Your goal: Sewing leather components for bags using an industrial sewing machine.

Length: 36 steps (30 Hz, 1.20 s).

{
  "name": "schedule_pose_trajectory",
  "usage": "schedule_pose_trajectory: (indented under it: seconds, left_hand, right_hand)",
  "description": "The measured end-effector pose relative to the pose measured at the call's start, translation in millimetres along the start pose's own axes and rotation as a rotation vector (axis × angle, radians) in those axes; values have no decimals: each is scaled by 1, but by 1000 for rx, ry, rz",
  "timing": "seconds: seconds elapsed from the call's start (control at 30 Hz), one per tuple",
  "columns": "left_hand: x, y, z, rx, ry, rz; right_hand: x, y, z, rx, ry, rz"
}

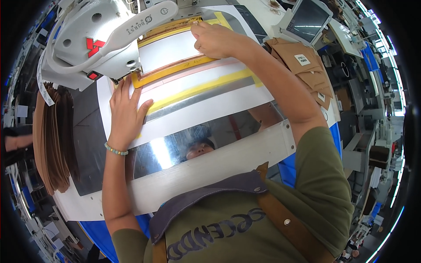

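A yellow-edged rectangular frame (169, 71) lies under the head of a white sewing machine (98, 37), with a white sheet showing inside it. My right hand (215, 40) is closed over the frame's right end, its fingers curled round that side and hiding it. Spread flat, my left hand (125, 111) rests by the frame's near left corner, fingertips close to the machine head. Below the frame is a white board (206, 103) with yellow tape strips (201, 90) and a grey metal strip (193, 100).
Brown fabric pieces (50, 140) stand stacked at the left. More brown pieces (302, 65) with white labels lie at the right, below a screen (308, 19). A shiny metal plate (206, 140) runs along the near table edge (215, 162). Another person's arm (18, 142) shows far left.
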State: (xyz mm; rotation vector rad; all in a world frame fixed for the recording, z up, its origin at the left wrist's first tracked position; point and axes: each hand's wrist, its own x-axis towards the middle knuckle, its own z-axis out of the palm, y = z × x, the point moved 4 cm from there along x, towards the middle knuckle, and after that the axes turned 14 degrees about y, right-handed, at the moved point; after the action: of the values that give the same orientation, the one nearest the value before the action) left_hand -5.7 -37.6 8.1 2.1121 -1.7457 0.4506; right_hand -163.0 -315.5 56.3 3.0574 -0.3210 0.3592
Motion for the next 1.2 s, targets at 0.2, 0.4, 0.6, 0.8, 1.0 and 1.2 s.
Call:
schedule_pose_trajectory:
  seconds: [0.2,0.4,0.6,0.8,1.0,1.2]
  left_hand:
    - [-1,0,2,-6,27,7]
    - [-6,-8,5,-35,58,-16]
    - [-1,-6,1,-51,49,-12]
    - [-9,-47,-47,-146,12,-127]
    - [-47,-221,-150,447,346,-340]
    - [-95,-315,-191,777,307,-339]
  right_hand:
    - [12,30,0,155,128,-66]
    - [36,-30,13,893,17,206]
    - [61,-86,40,955,-17,199]
    - [28,-86,7,669,258,23]
    - [-25,-46,2,665,557,105]
    - [-15,-42,-2,690,626,229]
